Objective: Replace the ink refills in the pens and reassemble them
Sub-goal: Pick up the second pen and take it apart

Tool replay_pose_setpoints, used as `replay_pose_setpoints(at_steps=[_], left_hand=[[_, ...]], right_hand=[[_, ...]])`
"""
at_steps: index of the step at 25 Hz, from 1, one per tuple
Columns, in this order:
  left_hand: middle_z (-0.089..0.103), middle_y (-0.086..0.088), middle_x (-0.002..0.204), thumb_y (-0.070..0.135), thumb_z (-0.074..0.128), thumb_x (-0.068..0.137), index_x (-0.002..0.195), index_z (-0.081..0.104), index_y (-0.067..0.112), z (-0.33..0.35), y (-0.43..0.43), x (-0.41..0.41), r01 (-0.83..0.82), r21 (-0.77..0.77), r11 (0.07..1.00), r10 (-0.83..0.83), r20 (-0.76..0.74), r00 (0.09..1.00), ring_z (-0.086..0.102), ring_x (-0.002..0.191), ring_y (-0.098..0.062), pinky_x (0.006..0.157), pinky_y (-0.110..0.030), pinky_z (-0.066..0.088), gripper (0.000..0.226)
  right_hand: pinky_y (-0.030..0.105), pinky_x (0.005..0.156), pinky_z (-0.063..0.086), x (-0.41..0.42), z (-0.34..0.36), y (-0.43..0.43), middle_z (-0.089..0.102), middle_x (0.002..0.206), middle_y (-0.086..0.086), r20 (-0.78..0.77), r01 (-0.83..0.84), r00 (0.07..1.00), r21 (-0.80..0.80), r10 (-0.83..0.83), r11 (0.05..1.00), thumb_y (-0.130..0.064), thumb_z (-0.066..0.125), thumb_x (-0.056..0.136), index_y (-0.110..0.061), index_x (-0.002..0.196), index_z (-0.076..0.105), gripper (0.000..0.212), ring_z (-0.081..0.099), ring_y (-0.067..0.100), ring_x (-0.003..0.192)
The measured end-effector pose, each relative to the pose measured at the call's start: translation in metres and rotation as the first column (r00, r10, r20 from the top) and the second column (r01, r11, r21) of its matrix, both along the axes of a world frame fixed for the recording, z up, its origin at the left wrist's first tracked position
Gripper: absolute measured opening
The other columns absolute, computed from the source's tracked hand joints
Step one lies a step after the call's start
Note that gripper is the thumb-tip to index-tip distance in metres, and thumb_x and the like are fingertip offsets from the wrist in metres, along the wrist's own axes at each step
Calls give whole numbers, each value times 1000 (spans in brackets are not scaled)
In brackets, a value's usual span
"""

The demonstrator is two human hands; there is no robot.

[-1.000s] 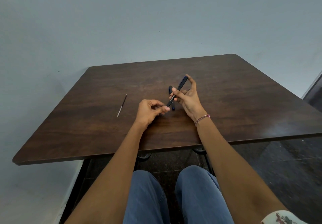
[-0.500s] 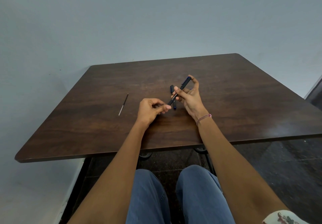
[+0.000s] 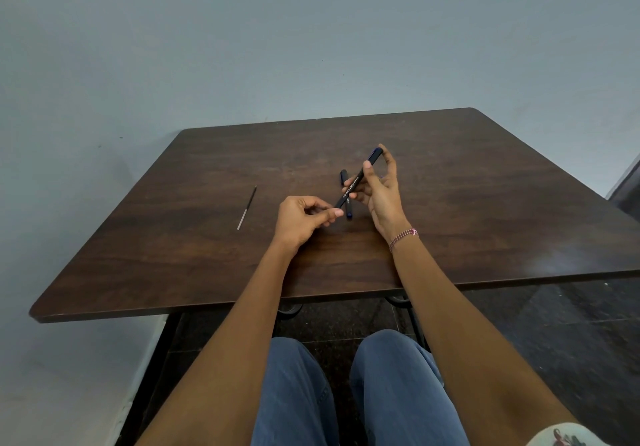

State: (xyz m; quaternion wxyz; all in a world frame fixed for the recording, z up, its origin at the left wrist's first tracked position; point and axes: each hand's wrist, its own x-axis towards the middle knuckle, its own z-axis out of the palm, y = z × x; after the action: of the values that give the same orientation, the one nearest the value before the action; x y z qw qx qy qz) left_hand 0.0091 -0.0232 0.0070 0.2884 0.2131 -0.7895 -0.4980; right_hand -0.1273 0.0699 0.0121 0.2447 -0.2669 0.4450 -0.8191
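fingers and thumb of the right hand clamp a black pen at frame centre, above the table. its long axis slants from lower left to upper right. left hand pinches its lower end. second pen lies behind, refill well left.

pen tip out of sight between fingers of the left hand (barrel print illegibly small)

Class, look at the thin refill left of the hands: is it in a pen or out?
Out. The refill lies bare on the table, touching nothing else.
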Motion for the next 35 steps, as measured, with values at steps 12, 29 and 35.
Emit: replay_pose_setpoints(at_steps=[12, 29, 35], left_hand=[[70, 7, 64, 27, 83, 68, 70, 70, 28, 0, -4, 2, -36, -86, 996, 41, 60, 997, 65, 60, -2, 60, -18, 50, 14], [57, 15, 63, 54, 77, 68, 72, 69, 26, 29, 136, -107, -22, -431, 902, 150, 264, 953, 55, 62, -3, 59, -25, 46, 30], [57, 11, 59, 48, 80, 68, 71, 70, 22, 20, 158, -141, -24, -335, 942, 146, 342, 928, 47, 60, -6, 56, -25, 38, 28]], right_hand=[[23, 60, 55, 5, 2, -5, 68, 77, 8, -103, 121, 989, 102, -111, 987, -5, 62, 90, -17, 145, 26, 67, 68, 10, 66], [25, 69, 49, -131, 30, 98, 65, 92, 8, -513, 399, 859, 659, -8, 638, -50, 32, 99, -11, 117, 64, 53, 61, 16, 83], [30, 81, 49, -151, 30, 96, 58, 114, 12, -384, 228, 917, 729, 110, 646, -40, 29, 103, -11, 123, 59, 46, 54, 20, 106]])
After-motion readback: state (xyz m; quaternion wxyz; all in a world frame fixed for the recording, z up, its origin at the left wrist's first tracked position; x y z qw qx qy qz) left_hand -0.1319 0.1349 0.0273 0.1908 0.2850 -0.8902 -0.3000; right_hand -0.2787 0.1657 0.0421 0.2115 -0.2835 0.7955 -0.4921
